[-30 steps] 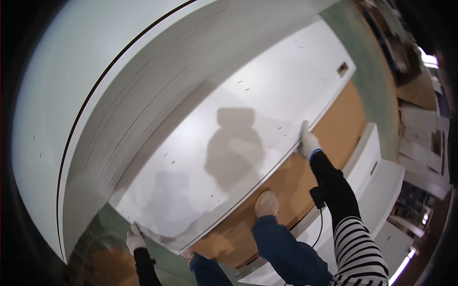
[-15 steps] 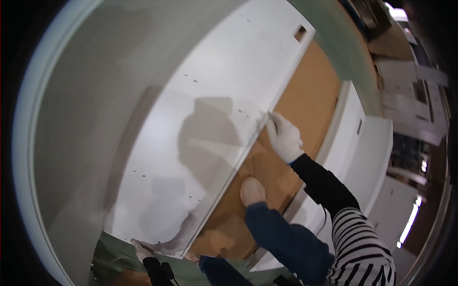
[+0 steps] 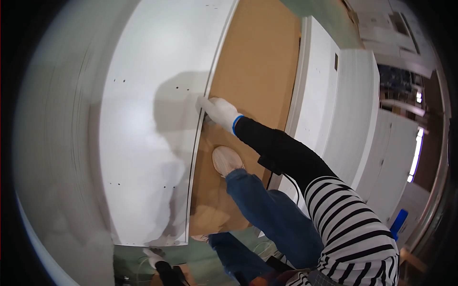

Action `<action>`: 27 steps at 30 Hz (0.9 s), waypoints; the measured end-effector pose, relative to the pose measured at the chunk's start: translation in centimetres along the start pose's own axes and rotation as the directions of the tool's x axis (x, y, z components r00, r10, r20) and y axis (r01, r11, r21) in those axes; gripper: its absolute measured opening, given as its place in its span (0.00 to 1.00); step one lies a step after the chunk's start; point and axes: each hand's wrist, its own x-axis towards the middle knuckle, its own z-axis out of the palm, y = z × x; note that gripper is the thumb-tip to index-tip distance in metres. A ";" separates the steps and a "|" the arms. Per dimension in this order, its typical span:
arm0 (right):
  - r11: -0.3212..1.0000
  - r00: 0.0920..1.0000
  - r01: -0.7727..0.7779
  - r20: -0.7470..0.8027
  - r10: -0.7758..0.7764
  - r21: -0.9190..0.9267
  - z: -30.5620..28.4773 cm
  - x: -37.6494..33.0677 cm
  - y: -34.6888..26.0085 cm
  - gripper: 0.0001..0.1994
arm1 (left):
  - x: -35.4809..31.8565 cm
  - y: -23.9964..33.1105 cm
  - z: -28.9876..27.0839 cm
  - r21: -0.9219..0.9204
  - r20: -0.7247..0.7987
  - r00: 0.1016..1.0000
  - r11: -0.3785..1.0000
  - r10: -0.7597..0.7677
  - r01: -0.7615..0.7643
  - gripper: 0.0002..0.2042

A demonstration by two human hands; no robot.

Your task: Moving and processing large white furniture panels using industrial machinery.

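Note:
A long white panel (image 3: 143, 138) with small paired holes stretches away in front of me. My right hand (image 3: 220, 112), in a white knit glove with a blue cuff edge, is closed on the panel's right long edge, its thumb lying along the white face. At the panel's near end is my left hand (image 3: 153, 257), also gloved. Its fingers meet the end edge and seem to grip it, though they are partly in shadow. Right of the panel lies a flat brown board (image 3: 257, 62). One of my feet (image 3: 226, 161), in a pale shoe, stands on that board.
A white side rail (image 3: 305, 71) borders the brown board, with further white panels (image 3: 353, 105) beyond it. Large grey-white panelling (image 3: 62, 143) rises at the left. Green floor (image 3: 310, 8) shows at the far end. A blue object (image 3: 400, 221) stands at the right.
My view has turned, so the white panel now runs more nearly straight ahead. My right hand is still on its long edge, and my left hand is still at its near end.

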 end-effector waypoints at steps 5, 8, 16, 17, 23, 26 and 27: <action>0.997 0.996 0.057 -0.062 -0.061 -0.054 -1.8 -9.2 10.7 0.30 | -9.5 -3.1 -2.4 0.910 0.291 0.885 0.181 0.363 -0.373 0.25; 0.977 0.980 -0.147 -0.112 0.165 0.156 -1.3 -18.7 23.1 0.32 | -16.5 -3.2 -0.6 0.626 0.268 0.939 0.703 0.214 -0.339 0.23; 0.691 0.675 -0.720 -0.307 0.671 -0.072 16.2 -54.9 51.3 0.12 | -27.1 1.1 -1.0 0.658 0.548 0.808 0.483 0.218 -0.577 0.21; 0.694 0.770 -0.629 -0.156 0.619 -0.350 19.4 -58.2 51.8 0.13 | -27.7 1.8 -1.3 0.691 0.550 0.808 0.428 0.212 -0.583 0.20; 0.312 0.595 -0.750 0.386 0.705 0.584 28.6 -68.7 47.6 0.22 | -29.7 4.0 -4.2 0.853 0.449 0.873 0.201 0.191 -0.482 0.17; 0.330 0.701 -0.587 0.261 0.663 0.739 27.0 -69.4 47.2 0.21 | -30.1 2.4 -2.6 0.841 0.508 0.844 0.114 0.173 -0.530 0.15; 0.338 0.719 -0.509 0.174 0.673 0.792 26.5 -69.3 47.5 0.21 | -30.3 1.5 -1.8 0.837 0.520 0.842 0.107 0.146 -0.536 0.14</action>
